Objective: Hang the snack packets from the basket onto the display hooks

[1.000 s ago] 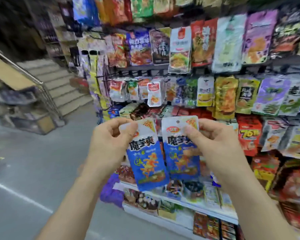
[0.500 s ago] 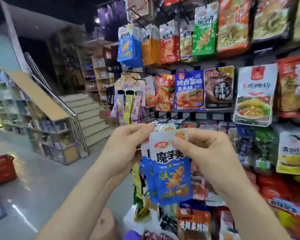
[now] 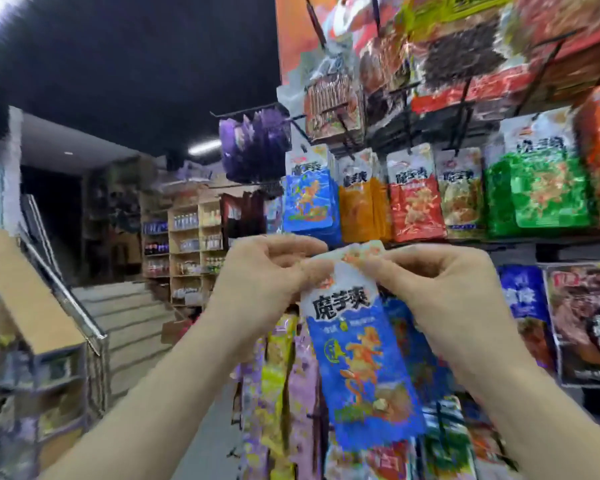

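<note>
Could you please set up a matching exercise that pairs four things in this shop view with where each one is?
Things:
1. held blue packet
2. green packets
3. purple packets
4. staircase

Places:
A. hanging at the rack's left edge, above the left hand
B. pinched at its top by the left hand and the right hand
C. lower left, beside the metal handrail
D. hanging on the rack, above and to the right of the right hand

Pairs: 1-B, 2-D, 3-A, 4-C
</note>
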Demonstrator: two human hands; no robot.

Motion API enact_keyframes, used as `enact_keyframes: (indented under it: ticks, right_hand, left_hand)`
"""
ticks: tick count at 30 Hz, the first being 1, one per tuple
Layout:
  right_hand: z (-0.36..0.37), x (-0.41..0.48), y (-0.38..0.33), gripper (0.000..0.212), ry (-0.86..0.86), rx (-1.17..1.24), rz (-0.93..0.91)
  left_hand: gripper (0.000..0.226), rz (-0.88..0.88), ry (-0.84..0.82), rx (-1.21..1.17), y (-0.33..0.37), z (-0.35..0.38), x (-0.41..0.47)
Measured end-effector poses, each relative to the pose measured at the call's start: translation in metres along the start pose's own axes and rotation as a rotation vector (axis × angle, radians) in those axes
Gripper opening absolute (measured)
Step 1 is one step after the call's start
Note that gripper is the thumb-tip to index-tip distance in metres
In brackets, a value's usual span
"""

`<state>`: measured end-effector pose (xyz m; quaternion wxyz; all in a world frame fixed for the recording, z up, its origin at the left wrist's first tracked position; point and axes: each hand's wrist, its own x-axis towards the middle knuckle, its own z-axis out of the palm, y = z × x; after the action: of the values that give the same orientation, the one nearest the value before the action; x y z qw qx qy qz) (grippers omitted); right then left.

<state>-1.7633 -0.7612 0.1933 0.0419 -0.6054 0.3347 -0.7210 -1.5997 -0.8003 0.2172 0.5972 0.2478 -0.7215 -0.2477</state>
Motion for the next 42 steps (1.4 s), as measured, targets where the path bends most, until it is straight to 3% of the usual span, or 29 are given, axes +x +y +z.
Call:
enact_keyframes:
  ticks: [5, 9, 11, 14, 19, 28, 31, 37, 42]
  right_hand:
    - [0.042, 0.066, -0.002, 0.014, 0.142, -0.201, -0.133]
    - [0.053, 0.112, -0.023, 0.02, 0.138, -0.287, -0.15]
    - [0.051, 0.128, -0.038, 0.014, 0.157, -0.349, -0.154]
    - [0.051, 0.143, -0.053, 0.009, 0.115, -0.364, -0.084]
    - [0.065, 0.161, -0.043, 0.027, -0.006, -0.335, 0.052]
    - [0.086, 0.187, -0.007, 0.024, -0.011, -0.325, 0.115]
    - [0.09, 0.191, 0.003, 0.011, 0.023, -0.348, 0.103]
    - [0.095, 0.195, 0.012, 0.024, 0.076, -0.346, 0.117]
    - [0.094, 0.198, 0.014, 0.019, 0.058, -0.351, 0.096]
  left_hand:
    - [0.004, 0.224, 0.005, 0.003, -0.009, -0.061, 0.101]
    - [0.008, 0.233, -0.048, -0.121, -0.004, -0.071, 0.182]
    - [0.021, 0.255, -0.096, -0.139, -0.004, -0.063, 0.21]
    - [0.017, 0.259, -0.153, -0.176, -0.011, -0.05, 0.234]
    - [0.004, 0.258, -0.085, -0.195, -0.03, -0.038, 0.253]
    - [0.009, 0.223, -0.18, -0.193, -0.029, -0.036, 0.266]
    - [0.014, 0.168, -0.197, -0.283, -0.034, -0.034, 0.268]
    - [0.005, 0.038, -0.234, -0.632, -0.042, -0.027, 0.266]
    - [0.011, 0.003, -0.227, -0.619, -0.042, -0.024, 0.267]
